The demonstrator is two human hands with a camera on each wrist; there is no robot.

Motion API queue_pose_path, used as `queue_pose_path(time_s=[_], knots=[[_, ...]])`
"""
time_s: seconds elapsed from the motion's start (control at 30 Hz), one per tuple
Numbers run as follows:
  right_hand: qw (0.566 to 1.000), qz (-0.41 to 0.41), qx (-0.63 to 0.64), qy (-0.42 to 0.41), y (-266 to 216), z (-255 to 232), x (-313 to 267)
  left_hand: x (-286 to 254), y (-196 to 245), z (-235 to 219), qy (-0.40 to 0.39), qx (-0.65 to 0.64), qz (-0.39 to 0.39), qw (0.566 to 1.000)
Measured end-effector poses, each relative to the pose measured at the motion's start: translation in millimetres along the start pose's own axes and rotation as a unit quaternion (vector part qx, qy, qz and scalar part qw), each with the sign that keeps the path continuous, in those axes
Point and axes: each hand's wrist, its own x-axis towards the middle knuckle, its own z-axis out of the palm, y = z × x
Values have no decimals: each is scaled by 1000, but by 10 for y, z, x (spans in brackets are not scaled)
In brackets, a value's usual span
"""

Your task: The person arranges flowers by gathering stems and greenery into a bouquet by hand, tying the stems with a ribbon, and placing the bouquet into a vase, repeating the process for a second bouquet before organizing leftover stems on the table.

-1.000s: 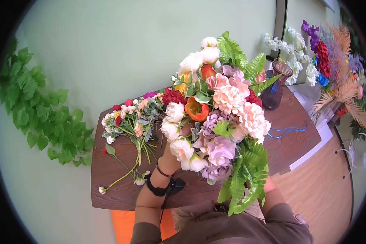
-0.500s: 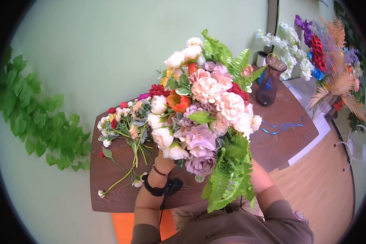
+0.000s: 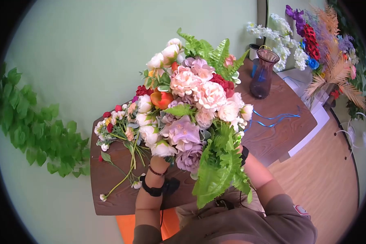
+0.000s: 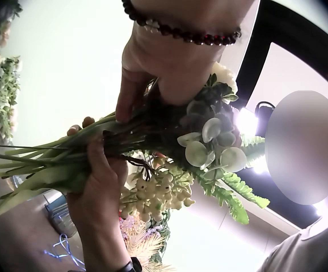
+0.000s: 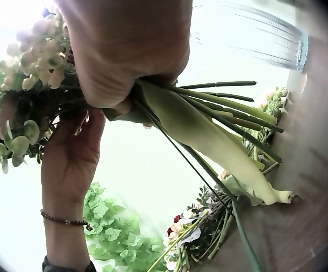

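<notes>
A large bouquet of artificial flowers [image 3: 183, 126] fills the middle of the head view, with pink, white, lilac and red blooms and green fern leaves [image 3: 217, 171]. Its bundled stems [image 5: 209, 130] show in both wrist views. My left hand [image 4: 172, 68], with a beaded bracelet at its wrist, grips the stems just below the blooms. Lower on the same bundle, my right hand [image 5: 133, 54] curls around the stems. Below it the stem ends fan out over the table. In the head view the blooms hide most of both hands.
Loose flowers [image 3: 120, 126] lie on the left of the wooden table [image 3: 114, 195]. On its right stand a purple glass vase [image 3: 264, 75] and a curled blue ribbon [image 3: 274, 120]. More flowers [image 3: 313, 40] stand at far right; a leafy green vine [image 3: 36, 130] hangs at left.
The bouquet has shifted left and slightly down in the head view, still held by both hands. The whole view has also moved, so the vase and vine appear shifted.
</notes>
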Motion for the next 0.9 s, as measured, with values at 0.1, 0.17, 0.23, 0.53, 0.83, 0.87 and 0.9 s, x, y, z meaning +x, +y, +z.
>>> queue_pose_path(time_s=[0.1, 0.17, 0.23, 0.53, 0.83, 0.87, 0.9], knots=[[1000, -13, 17, -20, 16, 13, -8, -99, -56, -10, 12, 15, -11, 1000], [999, -21, 26, -33, 34, -26, -101, -157, -103, 39, 18, 23, -18, 999], [998, -26, 34, -49, 63, -104, -242, -161, -164, 55, 25, 28, -27, 999], [993, -51, 56, -94, 171, -791, -1403, 412, 1211, -266, 105, 171, 114, 973], [992, -60, 63, -91, -123, 65, -98, 250, 382, 40, -3, -27, -17, 999], [992, -60, 64, -90, -115, 65, -55, 221, 297, 107, -4, -27, -17, 999], [992, -60, 65, -89, -150, 109, -18, 206, 260, 183, 10, 52, 52, 997]])
